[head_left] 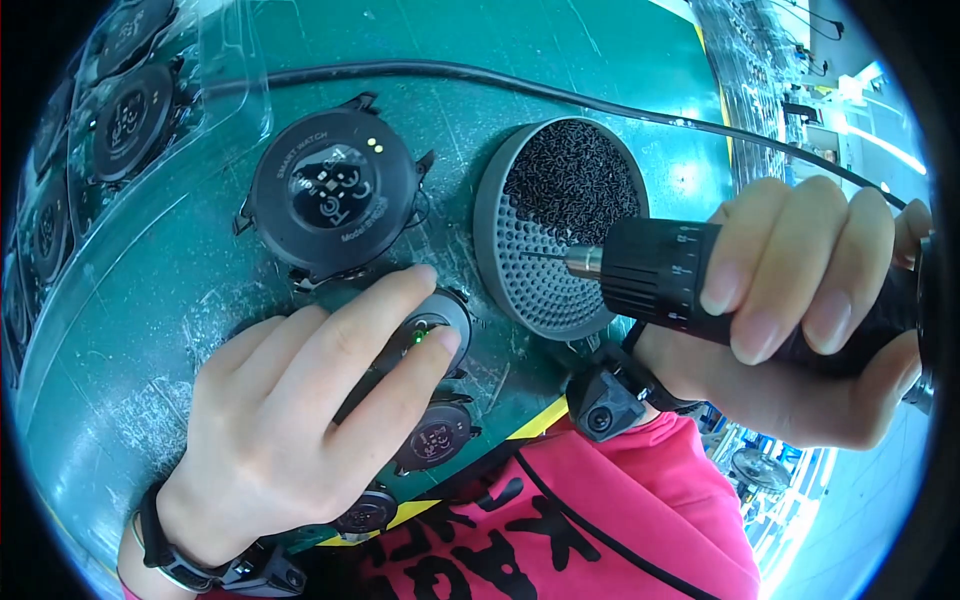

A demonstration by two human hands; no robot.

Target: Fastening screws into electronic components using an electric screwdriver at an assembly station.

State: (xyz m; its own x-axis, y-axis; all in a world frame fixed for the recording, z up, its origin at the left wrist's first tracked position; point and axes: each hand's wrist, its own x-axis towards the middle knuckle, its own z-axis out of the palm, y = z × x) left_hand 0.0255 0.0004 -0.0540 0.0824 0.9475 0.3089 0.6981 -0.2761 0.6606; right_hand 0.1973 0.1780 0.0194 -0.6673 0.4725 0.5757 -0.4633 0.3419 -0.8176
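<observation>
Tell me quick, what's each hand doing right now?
Left hand: open, fingers resting on a round watch body.
Right hand: closed around an electric screwdriver.

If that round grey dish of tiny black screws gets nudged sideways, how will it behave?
The round grey dish looks low and wide, so it would probably slide on the green mat rather than tip. The loose black screws heaped at its far side would likely shift or spill. The screwdriver tip sits over it.
</observation>
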